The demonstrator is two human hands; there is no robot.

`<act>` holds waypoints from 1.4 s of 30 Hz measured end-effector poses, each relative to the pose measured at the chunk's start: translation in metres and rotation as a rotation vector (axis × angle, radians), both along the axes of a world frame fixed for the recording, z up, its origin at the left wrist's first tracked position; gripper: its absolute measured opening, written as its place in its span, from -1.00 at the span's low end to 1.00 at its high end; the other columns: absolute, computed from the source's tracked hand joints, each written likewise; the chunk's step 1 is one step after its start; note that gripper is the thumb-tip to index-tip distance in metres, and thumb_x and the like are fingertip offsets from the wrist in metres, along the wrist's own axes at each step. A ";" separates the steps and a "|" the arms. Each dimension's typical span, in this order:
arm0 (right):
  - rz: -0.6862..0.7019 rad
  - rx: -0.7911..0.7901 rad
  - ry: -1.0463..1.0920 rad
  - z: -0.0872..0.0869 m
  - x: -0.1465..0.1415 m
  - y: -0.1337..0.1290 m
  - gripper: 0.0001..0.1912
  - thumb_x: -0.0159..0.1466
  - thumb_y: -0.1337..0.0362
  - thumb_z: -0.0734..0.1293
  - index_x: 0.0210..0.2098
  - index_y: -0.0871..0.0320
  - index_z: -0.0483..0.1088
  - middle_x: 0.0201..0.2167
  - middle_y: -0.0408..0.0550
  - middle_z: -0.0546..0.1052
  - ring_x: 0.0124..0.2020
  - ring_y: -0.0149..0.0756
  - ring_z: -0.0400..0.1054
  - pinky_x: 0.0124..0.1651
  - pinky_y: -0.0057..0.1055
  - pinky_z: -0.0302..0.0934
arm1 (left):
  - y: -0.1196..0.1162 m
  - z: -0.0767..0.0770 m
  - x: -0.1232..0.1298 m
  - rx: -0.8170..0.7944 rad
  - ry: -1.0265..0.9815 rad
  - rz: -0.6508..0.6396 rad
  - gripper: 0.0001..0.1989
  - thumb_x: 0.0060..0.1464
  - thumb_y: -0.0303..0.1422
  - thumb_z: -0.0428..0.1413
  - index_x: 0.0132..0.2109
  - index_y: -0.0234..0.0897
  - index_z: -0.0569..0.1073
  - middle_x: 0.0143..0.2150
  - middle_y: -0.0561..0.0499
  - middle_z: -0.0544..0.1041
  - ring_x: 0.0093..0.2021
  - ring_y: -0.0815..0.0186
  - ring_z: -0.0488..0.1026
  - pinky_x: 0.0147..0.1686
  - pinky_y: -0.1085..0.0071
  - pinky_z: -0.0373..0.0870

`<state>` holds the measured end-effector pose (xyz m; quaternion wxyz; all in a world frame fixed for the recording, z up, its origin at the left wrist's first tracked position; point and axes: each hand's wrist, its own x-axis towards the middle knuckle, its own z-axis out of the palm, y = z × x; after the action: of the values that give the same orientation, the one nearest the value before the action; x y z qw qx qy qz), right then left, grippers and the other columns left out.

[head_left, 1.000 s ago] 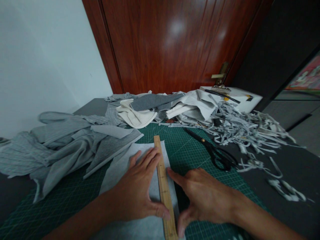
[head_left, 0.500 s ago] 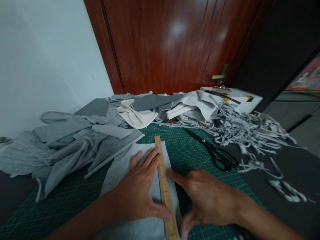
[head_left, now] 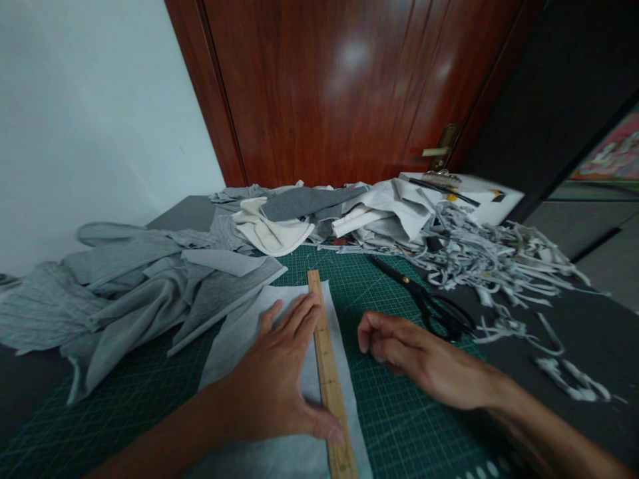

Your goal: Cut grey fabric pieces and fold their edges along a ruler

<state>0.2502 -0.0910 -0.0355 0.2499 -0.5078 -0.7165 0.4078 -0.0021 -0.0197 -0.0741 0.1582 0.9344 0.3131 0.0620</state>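
Note:
A wooden ruler (head_left: 327,372) lies lengthwise on a strip of light grey fabric (head_left: 239,369), close to the fabric's right edge. My left hand (head_left: 274,372) is spread flat over both, its fingertips on the ruler's upper part and its thumb on the lower part. Beside the fabric, over the cutting mat, my right hand (head_left: 419,356) is closed with its fingers loosely curled, and nothing shows in it. Black-handled scissors (head_left: 424,296) lie just beyond that hand, blades pointing away to the upper left.
The green cutting mat (head_left: 389,419) lies under the work. Grey garment pieces (head_left: 150,286) are heaped at left, and folded cloth (head_left: 274,229) lies at the back. Thin fabric strips (head_left: 479,253) pile up at right, in front of a white box (head_left: 494,189). A wooden door (head_left: 319,93) stands behind.
My right hand has lifted off the fabric's edge and moved right, its fingers curling in from a spread pose. My left hand and the ruler have stayed in place.

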 end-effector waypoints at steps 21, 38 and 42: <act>-0.172 -0.306 0.505 -0.015 -0.002 0.085 -0.79 0.40 0.30 0.43 -0.30 0.18 0.32 -0.49 -0.03 0.63 -0.54 -0.28 0.59 -0.48 -0.42 0.54 | 0.000 0.003 0.001 -0.031 -0.042 0.016 0.35 -0.23 0.29 0.33 0.54 -0.22 -0.03 0.58 -0.34 -0.02 0.55 -0.31 -0.10 0.44 -0.36 -0.34; -0.315 -0.162 0.544 -0.040 -0.009 0.110 -0.83 0.43 0.48 0.31 -0.28 0.15 0.30 -0.43 -0.09 0.63 -0.49 -0.38 0.58 -0.39 -0.46 0.56 | 0.003 0.001 0.000 -0.041 -0.102 0.017 0.29 -0.31 0.28 0.38 0.49 -0.15 0.15 0.55 -0.31 0.08 0.52 -0.38 -0.03 0.44 -0.37 -0.26; -0.294 -0.134 0.426 -0.036 -0.010 0.119 -0.89 0.37 0.45 0.35 -0.30 0.20 0.42 -0.54 -0.21 0.51 -0.61 -0.46 0.45 -0.57 -0.58 0.42 | 0.002 -0.002 0.000 -0.034 -0.086 0.026 0.43 -0.30 0.29 0.36 0.55 -0.27 -0.07 0.57 -0.41 0.00 0.53 -0.39 -0.07 0.42 -0.41 -0.30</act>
<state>0.2404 0.0281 -0.0718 0.4174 -0.5244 -0.5377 0.5115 -0.0017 -0.0177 -0.0757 0.1865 0.9239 0.3192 0.0990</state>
